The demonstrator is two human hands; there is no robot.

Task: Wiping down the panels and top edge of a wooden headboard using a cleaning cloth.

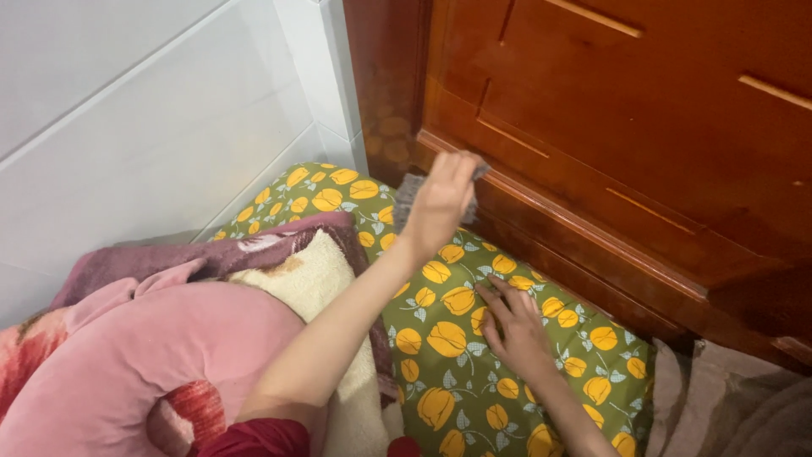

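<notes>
Left hand [440,199] clamps a small grey cloth [406,196] against the wooden headboard [592,127] ledge, soft, light, probably best bunched in fingers; right hand [512,322] lies flat, fingers spread, on floral pillow [448,338].

My arms are bare from wrist to above the elbow. My left hand [441,199] and right hand [512,320] wear no gloves, rings or watch. A dark red sleeve edge shows at my near left shoulder.
</notes>
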